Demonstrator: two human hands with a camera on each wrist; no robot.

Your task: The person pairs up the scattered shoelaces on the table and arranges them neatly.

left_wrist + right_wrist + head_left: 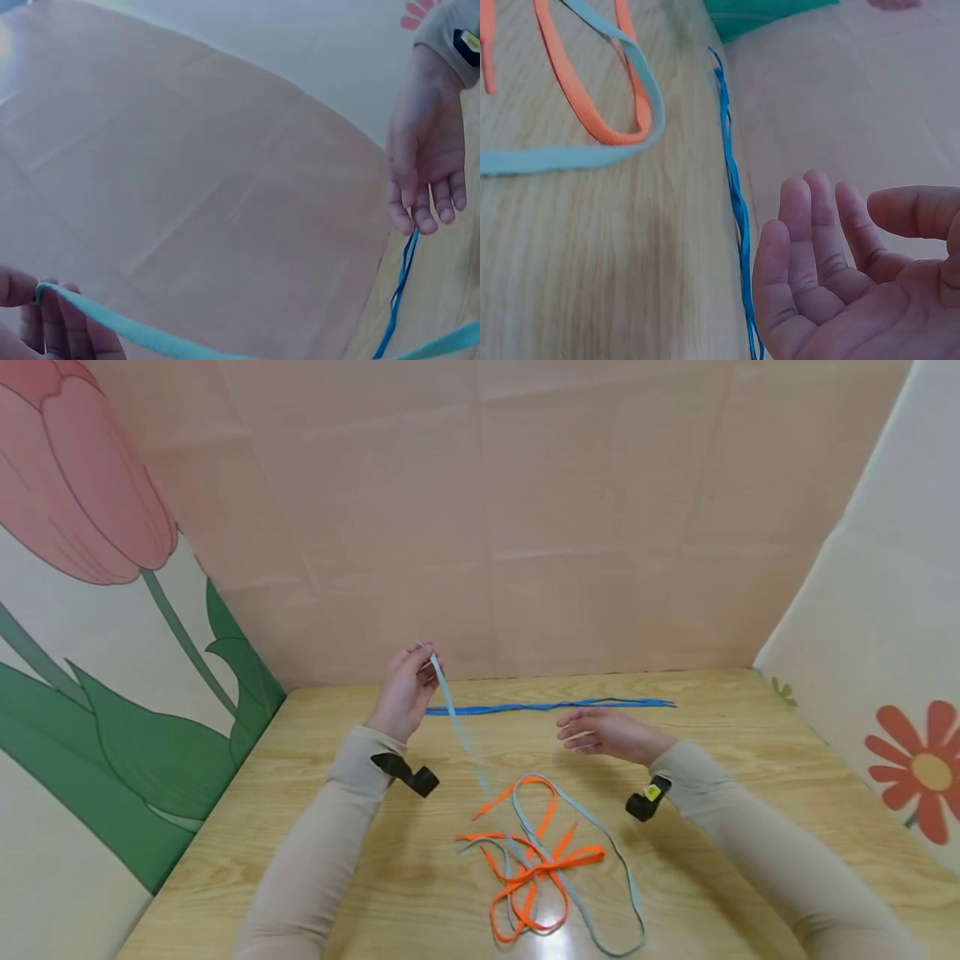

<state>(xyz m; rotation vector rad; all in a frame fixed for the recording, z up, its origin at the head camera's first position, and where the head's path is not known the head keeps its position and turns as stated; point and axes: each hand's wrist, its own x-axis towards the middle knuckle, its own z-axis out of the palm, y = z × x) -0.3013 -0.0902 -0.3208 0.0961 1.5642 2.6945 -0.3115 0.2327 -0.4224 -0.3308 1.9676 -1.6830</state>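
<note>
A: Entry one, left hand.
B: Left hand (405, 689), raised over the far part of the desk (420, 877). Thumb and fingers pinch one pale lace (456, 718) close to its end.
A: Pale lace, position.
B: Flat, light blue. Upper stretch off the desk, slanting down from the pinch to a tangle at front centre. Remainder on the desk: a wide loop to the right, a loose tip to the left.
A: Also in the tangle?
B: Orange lace (553, 864), flat, in several loops, tips pointing various ways; number of lengths cannot be told. Orange and pale cross one another; in the right wrist view a pale bend runs around an orange one.
A: Entry two, right hand.
B: Right hand (611, 735), relaxed, grasping nothing. Fingers loosely bent, palm showing in the right wrist view. Nearest item: blue lace (517, 707), just beyond it.
A: Blue lace, particulars.
B: Strands laid together lengthwise along the far side of the desk; in the head view the left end lies behind the left hand.
A: Worn items.
B: Beige sleeves (307, 860), a pair. Black strap (405, 772) at each wrist, the right one bearing a yellow patch (652, 792).
A: Surround.
B: Pink sheet (480, 527) behind; printed tulip (105, 485) at left; printed red flower (930, 768) at right.
</note>
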